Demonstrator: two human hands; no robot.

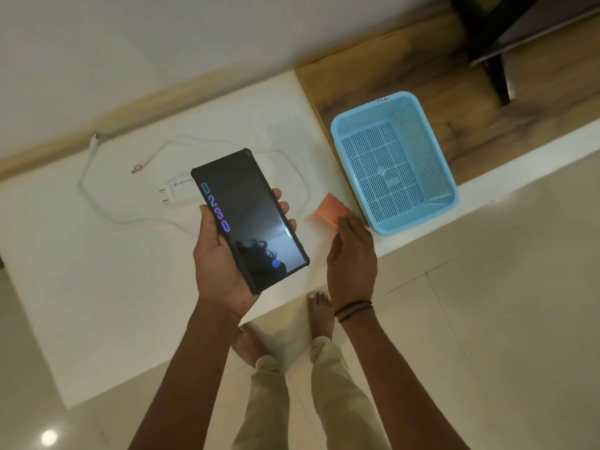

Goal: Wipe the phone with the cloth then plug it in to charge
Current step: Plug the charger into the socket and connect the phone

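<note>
Your left hand [224, 254] holds the phone [250, 220] screen-up above the bench [97, 287], fingers wrapped round its right edge and thumb on the left edge; the screen is lit with clock digits. Your right hand [352, 254] is reaching toward the orange cloth [329, 209], which lies on the bench just beside the blue basket [393, 164]. The fingers are loosely extended and their tips seem to touch the cloth's near corner, though you cannot tell from this angle whether they have any grip on it yet.

So the wiping step is only being set up: the cloth is not yet lifted. Next you need to pinch the cloth, bring it over the glass and keep the phone steady while you rub.

The charger [177, 193] and its white cable [97, 203] lie on the bench behind the phone, with the loose plug end [138, 167] free and waiting for the later step.
</note>
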